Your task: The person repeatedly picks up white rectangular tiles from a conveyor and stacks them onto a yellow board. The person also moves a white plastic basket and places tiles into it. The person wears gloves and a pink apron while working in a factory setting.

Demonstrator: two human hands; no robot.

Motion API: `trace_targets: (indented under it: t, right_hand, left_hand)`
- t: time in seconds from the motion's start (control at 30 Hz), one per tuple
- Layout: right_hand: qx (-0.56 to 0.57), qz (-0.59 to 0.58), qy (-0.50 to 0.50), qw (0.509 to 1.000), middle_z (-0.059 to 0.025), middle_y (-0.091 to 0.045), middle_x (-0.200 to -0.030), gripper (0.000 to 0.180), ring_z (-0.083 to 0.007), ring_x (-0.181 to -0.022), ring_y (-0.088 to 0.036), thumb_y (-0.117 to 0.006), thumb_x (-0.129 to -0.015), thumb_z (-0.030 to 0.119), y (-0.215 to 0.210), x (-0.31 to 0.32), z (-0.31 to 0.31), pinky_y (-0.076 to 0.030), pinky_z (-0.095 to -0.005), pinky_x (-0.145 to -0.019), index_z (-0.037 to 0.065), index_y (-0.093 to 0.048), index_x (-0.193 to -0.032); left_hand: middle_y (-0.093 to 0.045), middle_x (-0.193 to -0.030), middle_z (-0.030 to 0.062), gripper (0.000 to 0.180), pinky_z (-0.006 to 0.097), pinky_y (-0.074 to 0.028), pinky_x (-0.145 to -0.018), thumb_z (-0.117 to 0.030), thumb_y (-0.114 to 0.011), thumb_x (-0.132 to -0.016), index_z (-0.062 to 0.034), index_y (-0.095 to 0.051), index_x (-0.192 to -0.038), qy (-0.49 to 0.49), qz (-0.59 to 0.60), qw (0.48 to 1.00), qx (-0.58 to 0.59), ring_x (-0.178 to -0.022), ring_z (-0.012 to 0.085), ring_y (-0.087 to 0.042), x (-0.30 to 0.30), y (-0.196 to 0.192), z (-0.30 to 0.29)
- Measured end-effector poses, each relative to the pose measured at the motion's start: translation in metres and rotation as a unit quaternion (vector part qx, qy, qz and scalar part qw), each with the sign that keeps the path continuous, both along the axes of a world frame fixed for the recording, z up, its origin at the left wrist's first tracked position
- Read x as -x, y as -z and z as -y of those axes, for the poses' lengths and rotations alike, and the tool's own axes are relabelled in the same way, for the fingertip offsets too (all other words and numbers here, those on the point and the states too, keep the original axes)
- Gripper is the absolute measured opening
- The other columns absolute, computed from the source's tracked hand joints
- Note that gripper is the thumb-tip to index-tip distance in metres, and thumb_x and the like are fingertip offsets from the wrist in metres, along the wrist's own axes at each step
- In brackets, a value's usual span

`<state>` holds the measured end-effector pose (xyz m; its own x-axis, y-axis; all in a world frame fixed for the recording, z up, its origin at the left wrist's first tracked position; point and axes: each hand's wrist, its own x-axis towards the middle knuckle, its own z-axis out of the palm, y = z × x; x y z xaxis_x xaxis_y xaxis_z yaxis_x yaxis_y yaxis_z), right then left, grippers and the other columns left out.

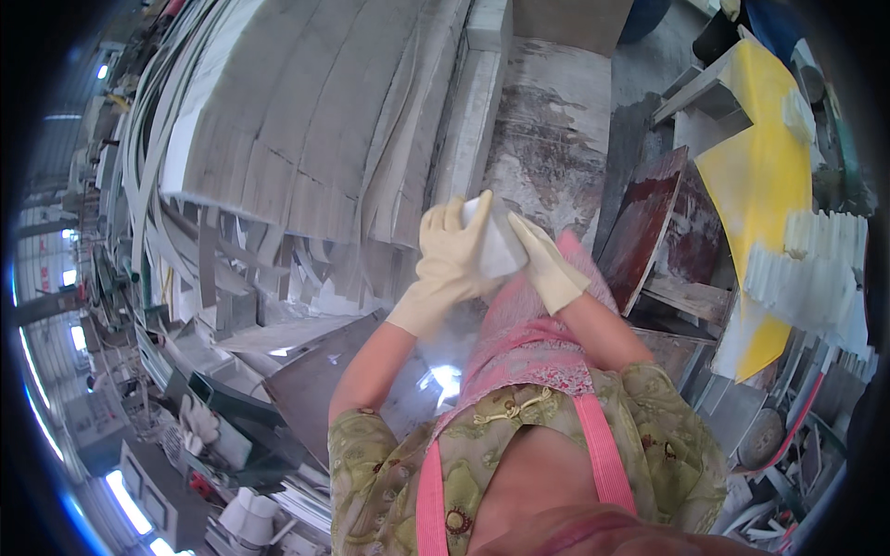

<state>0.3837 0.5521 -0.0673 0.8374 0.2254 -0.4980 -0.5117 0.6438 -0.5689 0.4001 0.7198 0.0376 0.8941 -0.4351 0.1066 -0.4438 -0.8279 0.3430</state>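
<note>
Fingers (481, 221) of left hand (447, 261) and right hand (552, 269) pinch a white block (502, 243) — near grey slabs' edge (394, 232).

L glove (447, 250) & R glove (552, 264): matt, rubber-like, creased. Block (503, 243): smooth, matt. Stacked slabs (306, 120): dusty, matt surf., w/ thin dull strips (264, 259) at stack's near edge. Apron (519, 357): patterned cloth. Yellow sheet (756, 157): smooth, prob. plastic.
</note>
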Motion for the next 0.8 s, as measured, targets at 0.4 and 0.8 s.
trace_targets:
  t: [0.4,0.8]
  right_hand:
    - [0.082,0.015,-0.03,0.996,-0.0118,-0.061,-0.138,0.053,-0.0191,-0.126,-0.057,-0.049,-0.107,0.037,0.023,-0.196,-0.004,-0.04,-0.031,-0.109,-0.003,-0.055,-0.14]
    - [0.323,0.08,0.036,0.942,-0.0213,-0.048,-0.149,0.064,-0.0307,-0.139,-0.046,-0.02,-0.111,0.044,0.171,-0.465,0.058,-0.035,-0.0366,-0.116,-0.002,-0.04,-0.15]
  left_hand:
    - [-0.046,-0.14,0.0257,0.119,0.053,-0.036,-0.11,-0.04,-0.09,-0.052,-0.0141,-0.036,-0.155,-0.002,-0.05,0.993,-0.103,-0.129,0.0439,-0.047,-0.201,0.027,0.004]
    - [-0.05,-0.134,0.0244,0.111,0.05,-0.038,-0.11,-0.029,-0.09,-0.055,-0.0182,-0.037,-0.152,0.199,-0.066,0.954,-0.215,-0.126,0.0421,-0.051,-0.534,0.194,0.101]
